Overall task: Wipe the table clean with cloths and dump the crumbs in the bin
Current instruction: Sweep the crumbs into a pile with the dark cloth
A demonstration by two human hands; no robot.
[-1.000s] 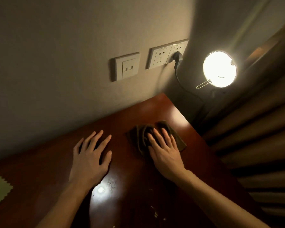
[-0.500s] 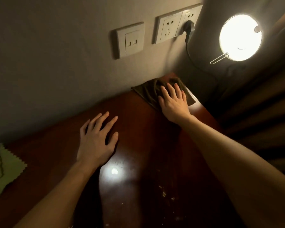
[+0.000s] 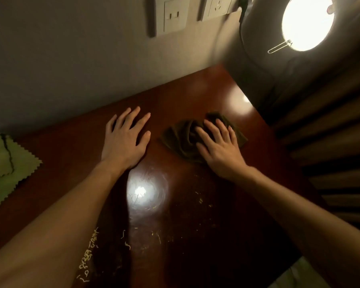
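A dark brown cloth (image 3: 180,139) lies bunched on the glossy reddish-brown table (image 3: 197,94). My right hand (image 3: 218,145) presses flat on it with straight fingers, covering its right half. My left hand (image 3: 126,140) rests flat on the bare table to the cloth's left, a short gap apart. Pale crumbs (image 3: 200,199) lie scattered on the table nearer to me, below both hands, with a denser line of them (image 3: 92,244) beside my left forearm. A light green cloth (image 3: 6,163) with a zigzag edge lies at the table's far left.
A wall with two socket plates (image 3: 174,16) runs along the table's back edge. A bright round lamp (image 3: 308,21) hangs at the upper right, with its cable down the wall. Folded curtains (image 3: 330,142) border the table's right edge.
My right hand has pulled the brown cloth back from the far corner by the wall toward me. My left hand stayed flat on the table. The view tilted down, showing more crumbs.
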